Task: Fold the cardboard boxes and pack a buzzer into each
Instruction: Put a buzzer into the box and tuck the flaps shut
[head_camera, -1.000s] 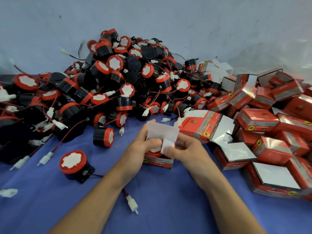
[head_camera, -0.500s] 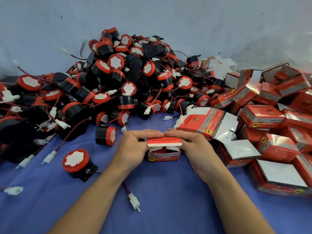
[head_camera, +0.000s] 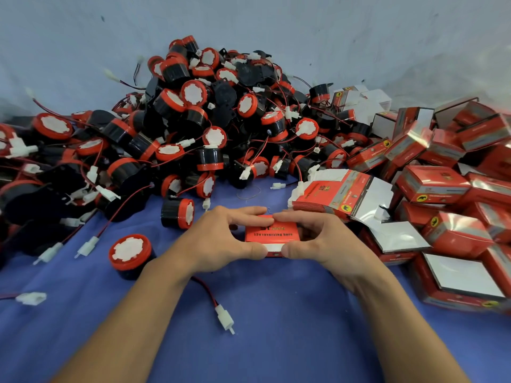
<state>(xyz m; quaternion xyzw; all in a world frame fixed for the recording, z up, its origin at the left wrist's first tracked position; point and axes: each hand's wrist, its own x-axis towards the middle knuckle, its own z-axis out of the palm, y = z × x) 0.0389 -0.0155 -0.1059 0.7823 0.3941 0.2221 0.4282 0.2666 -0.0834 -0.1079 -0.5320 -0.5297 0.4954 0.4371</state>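
A small red cardboard box (head_camera: 272,234) sits on the blue cloth at the centre, its red lid folded down with a white tuck flap showing at the near edge. My left hand (head_camera: 221,239) grips its left side, index finger over the far edge and thumb on the near edge. My right hand (head_camera: 323,239) grips the right side the same way. The buzzer inside is hidden. A loose black-and-red buzzer (head_camera: 130,254) stands left of my left wrist; its red-black wire (head_camera: 206,291) and white plug (head_camera: 225,319) run under my forearm.
A big heap of black-and-red buzzers (head_camera: 193,120) with wires fills the back and left. A stack of flat unfolded boxes (head_camera: 337,194) lies just right of centre. Several closed red boxes (head_camera: 442,189) pile up along the right. Another buzzer (head_camera: 177,214) lies on its side near my left hand.
The white lid flap that stood raised has been folded down over the box. Both hands have come down onto the box and now clamp its two sides.
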